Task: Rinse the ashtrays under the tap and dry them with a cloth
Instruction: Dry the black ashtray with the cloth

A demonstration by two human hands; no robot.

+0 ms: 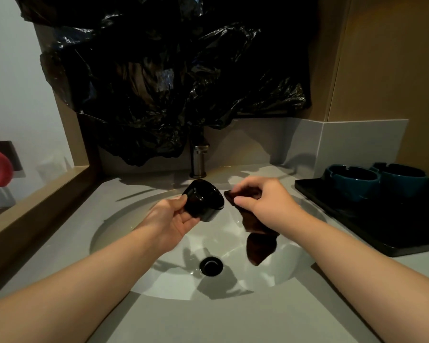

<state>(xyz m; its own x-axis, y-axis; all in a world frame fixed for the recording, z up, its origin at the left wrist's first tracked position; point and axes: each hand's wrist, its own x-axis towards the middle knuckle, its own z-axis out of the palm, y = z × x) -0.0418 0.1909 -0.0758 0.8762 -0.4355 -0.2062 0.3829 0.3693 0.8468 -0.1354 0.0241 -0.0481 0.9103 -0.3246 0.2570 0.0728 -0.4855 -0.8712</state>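
black glazed ashtray [203,200] is gripped at frame centre, over the sink [114,233], by the left hand [175,217]. brown cloth [256,233] is pinched beside it by the right hand [260,199]. likely stiff, slippery when wet and breakable; best held by wall and base while wiped.

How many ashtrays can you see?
3. The black ashtray is in the left hand above the sink. The left teal ashtray and the right teal ashtray sit side by side on the black tray at the right. More could be hidden past the picture's edge.
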